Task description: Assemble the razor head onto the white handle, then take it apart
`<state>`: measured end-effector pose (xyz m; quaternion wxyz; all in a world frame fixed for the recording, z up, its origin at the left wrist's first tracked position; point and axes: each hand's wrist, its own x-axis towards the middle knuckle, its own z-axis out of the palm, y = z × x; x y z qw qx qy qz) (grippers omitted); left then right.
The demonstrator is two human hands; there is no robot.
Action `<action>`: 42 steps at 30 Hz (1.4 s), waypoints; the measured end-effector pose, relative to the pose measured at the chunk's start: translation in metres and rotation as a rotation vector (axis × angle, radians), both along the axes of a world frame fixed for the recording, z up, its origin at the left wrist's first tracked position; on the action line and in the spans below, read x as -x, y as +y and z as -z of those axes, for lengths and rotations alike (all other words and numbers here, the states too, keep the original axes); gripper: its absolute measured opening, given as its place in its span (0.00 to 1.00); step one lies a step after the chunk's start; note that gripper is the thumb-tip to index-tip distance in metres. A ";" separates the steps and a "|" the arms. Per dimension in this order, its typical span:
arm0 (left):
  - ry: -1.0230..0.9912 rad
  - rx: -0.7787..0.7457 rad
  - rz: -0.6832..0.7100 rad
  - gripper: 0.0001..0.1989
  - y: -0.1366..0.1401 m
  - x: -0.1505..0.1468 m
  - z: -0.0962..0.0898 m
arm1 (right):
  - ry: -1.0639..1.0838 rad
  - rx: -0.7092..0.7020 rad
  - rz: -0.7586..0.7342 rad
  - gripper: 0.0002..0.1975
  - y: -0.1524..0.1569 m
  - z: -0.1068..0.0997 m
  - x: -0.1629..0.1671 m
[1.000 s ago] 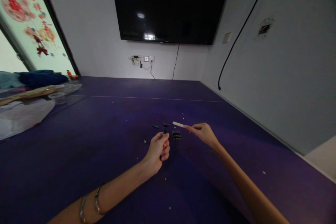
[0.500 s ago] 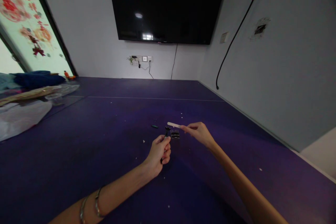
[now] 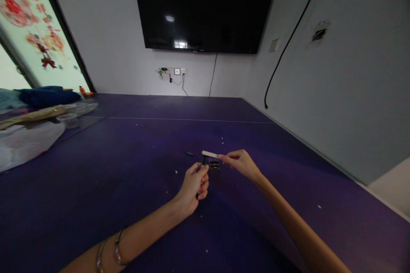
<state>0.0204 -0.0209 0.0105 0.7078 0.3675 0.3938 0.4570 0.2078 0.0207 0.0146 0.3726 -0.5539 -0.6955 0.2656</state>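
Observation:
My left hand [image 3: 194, 187] is closed around the dark handle of a slim black tool [image 3: 204, 160] with a small T-shaped head, like a razor. Its head points up and away from me, partly covered by the stick. Between thumb and fingertips, my right hand [image 3: 240, 163] pinches one end of a flat white stick [image 3: 209, 154] with a rounded tip. The stick's far end lies across the tool's head, seemingly touching it. Just behind the hands, a small black case [image 3: 214, 164] rests on the purple floor surface. A short dark-green piece [image 3: 189, 154] lies to its left.
White scraps [image 3: 176, 172] dot the purple surface [image 3: 128, 204]. At far left lie blue cloth [image 3: 48, 97], plastic sheeting [image 3: 28, 145] and a clear cup [image 3: 68, 120]. A black cable [image 3: 288, 42] hangs down the right wall, and a television [image 3: 208, 8] is on the back wall.
The white stick has shifted slightly left and down, and its tip now covers the head of the black tool. My left hand has stayed almost still.

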 end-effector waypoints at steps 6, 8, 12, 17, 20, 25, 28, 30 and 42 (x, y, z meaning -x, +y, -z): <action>-0.015 0.007 -0.025 0.14 0.004 0.001 -0.002 | 0.027 0.003 0.050 0.24 0.003 0.003 -0.002; -0.013 -0.005 -0.020 0.13 0.004 0.001 -0.002 | 0.029 0.000 0.023 0.24 0.003 0.002 -0.001; -0.015 -0.034 0.004 0.13 -0.001 0.001 -0.006 | 0.032 -0.002 0.045 0.24 0.006 0.005 -0.004; -0.061 -0.081 0.017 0.13 0.000 0.005 -0.017 | 0.160 0.018 0.106 0.22 0.012 0.009 -0.019; -0.093 -0.175 -0.010 0.12 0.008 0.013 -0.026 | 0.289 0.044 0.076 0.26 0.013 0.007 -0.019; -0.097 -0.398 -0.015 0.09 0.020 0.028 -0.041 | 0.187 -0.048 0.082 0.23 0.007 0.003 -0.005; -0.109 -0.450 -0.020 0.08 0.023 0.034 -0.048 | -0.119 -0.060 0.175 0.24 -0.003 0.005 0.010; -0.113 -0.460 -0.033 0.08 0.023 0.035 -0.052 | -0.351 -0.038 0.233 0.25 -0.009 0.009 0.024; -0.106 -0.438 -0.013 0.08 0.020 0.035 -0.055 | -0.754 0.142 0.208 0.19 -0.010 0.044 0.081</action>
